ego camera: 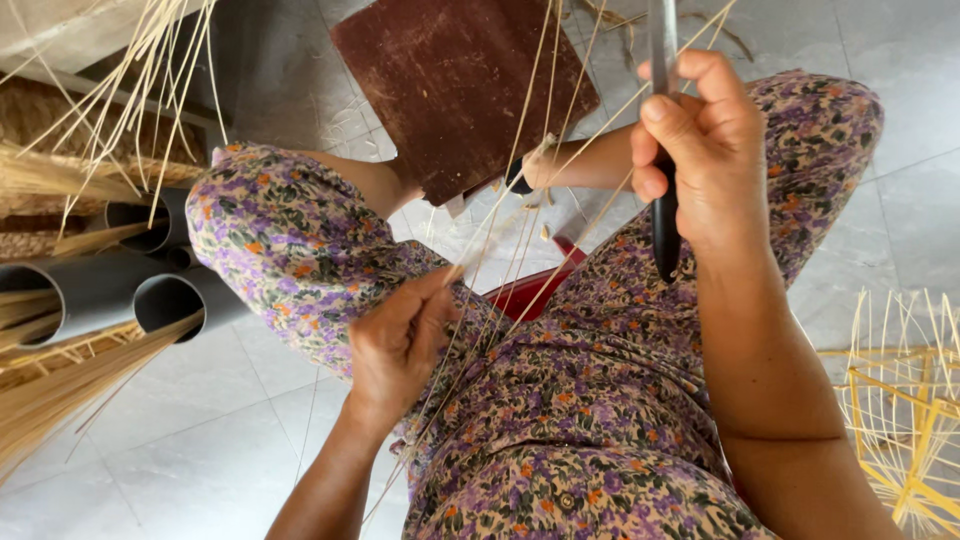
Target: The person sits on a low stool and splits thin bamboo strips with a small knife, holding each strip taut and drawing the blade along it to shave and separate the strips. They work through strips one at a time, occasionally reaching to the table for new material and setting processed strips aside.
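Nearest to me, my left hand is curled with the fingers bent inward, pinching a bundle of thin pale strips against my left thigh. The forearm comes up from the bottom edge, wrist slightly bent, knuckles facing the camera.

Farther up, my right hand is clenched around the black handle of a knife; the thumb presses along the handle's side and the grey blade points up out of the top edge. The right forearm runs diagonally from the lower right, wrist straight, hand held above my right knee.

The strips rise from my left hand, fan out between my knees, and pass just beside the knife before leaving the picture at the top. I am seated on a red stool, wearing floral-patterned clothes.

Beyond my knees lies a dark brown board on the tiled floor. To the left are grey pipes holding more strips, and at the right edge a yellow woven frame.
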A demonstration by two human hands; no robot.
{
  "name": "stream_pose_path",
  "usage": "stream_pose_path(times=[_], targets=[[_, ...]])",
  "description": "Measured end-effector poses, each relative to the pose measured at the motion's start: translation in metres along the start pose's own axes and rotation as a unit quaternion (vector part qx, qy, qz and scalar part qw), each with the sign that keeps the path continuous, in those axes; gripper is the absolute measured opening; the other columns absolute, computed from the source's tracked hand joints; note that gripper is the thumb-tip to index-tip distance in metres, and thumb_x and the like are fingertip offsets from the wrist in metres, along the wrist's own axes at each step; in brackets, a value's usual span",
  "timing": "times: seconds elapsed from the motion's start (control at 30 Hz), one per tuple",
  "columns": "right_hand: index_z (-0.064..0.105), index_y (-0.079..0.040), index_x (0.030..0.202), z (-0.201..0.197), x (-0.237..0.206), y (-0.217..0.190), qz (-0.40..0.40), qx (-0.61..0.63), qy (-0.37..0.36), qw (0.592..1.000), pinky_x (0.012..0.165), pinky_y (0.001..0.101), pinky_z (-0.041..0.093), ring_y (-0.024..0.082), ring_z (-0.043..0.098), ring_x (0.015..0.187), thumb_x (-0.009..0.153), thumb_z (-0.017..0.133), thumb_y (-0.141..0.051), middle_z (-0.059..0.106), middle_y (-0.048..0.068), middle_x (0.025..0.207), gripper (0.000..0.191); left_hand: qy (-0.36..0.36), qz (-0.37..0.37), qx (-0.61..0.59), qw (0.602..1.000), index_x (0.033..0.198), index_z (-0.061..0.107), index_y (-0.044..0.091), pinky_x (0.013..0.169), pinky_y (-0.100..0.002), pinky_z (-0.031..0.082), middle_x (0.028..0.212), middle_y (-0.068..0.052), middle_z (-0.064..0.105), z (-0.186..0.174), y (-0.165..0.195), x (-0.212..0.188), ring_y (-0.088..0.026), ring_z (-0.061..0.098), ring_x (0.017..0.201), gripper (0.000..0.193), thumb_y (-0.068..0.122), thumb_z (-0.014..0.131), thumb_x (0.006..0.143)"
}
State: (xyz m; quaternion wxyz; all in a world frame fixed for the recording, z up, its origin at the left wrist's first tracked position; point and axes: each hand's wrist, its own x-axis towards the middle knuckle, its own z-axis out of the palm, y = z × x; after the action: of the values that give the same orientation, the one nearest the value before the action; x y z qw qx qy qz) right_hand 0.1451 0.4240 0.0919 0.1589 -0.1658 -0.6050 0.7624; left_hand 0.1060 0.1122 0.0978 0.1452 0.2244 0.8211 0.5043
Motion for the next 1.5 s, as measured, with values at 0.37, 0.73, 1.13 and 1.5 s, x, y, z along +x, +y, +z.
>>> stream_pose_path(times=[0.37, 0.73, 1.13, 1.5], targets=[[0.059, -0.006, 0.131, -0.029, 0.01, 0.014, 0.045, 0.086, 0.068, 0.993, 0.051, 0.0284, 0.041, 0.013, 0.051, 0.055, 0.112, 0.069, -0.01, 0.061, 0.007, 0.08, 0.021, 0.197, 0.105, -0.176, 0.959, 0.111, 0.069, 0.004, 0.06, -0.026, 0.053, 0.101, -0.015, 0.074, -0.112, -0.039, 0.018, -0.011, 0.061, 0.061, 0.013, 0.005, 0.056, 0.112], [0.061, -0.005, 0.126, -0.021, -0.007, 0.026, 0.13, 0.036, 0.009, 0.991, 0.047, 0.0263, 0.039, 0.011, 0.046, 0.051, 0.104, 0.065, -0.011, 0.058, 0.005, 0.076, 0.023, 0.292, -0.097, -0.013, 0.951, 0.11, 0.069, 0.004, 0.064, -0.027, 0.054, 0.101, -0.014, 0.074, -0.254, -0.112, 0.056, -0.012, 0.063, 0.067, 0.013, 0.008, 0.057, 0.112], [0.057, -0.011, 0.12, -0.084, -0.01, 0.054, 0.152, 0.058, 0.07, 0.984, 0.048, 0.0264, 0.04, 0.013, 0.048, 0.053, 0.105, 0.064, -0.009, 0.058, 0.006, 0.075, 0.016, 0.201, 0.075, -0.174, 0.961, 0.108, 0.069, 0.005, 0.069, -0.029, 0.056, 0.102, -0.013, 0.074, -0.218, -0.028, 0.18, -0.014, 0.065, 0.072, 0.014, 0.012, 0.057, 0.113], [0.061, -0.01, 0.116, -0.118, 0.009, 0.05, 0.152, 0.046, 0.101, 0.982, 0.054, 0.0261, 0.037, 0.009, 0.045, 0.06, 0.109, 0.064, -0.006, 0.057, 0.003, 0.079, 0.008, 0.334, 0.083, -0.16, 0.925, 0.107, 0.069, 0.006, 0.073, -0.031, 0.058, 0.102, -0.012, 0.074, -0.268, -0.02, 0.09, -0.015, 0.066, 0.078, 0.015, 0.015, 0.058, 0.114]])
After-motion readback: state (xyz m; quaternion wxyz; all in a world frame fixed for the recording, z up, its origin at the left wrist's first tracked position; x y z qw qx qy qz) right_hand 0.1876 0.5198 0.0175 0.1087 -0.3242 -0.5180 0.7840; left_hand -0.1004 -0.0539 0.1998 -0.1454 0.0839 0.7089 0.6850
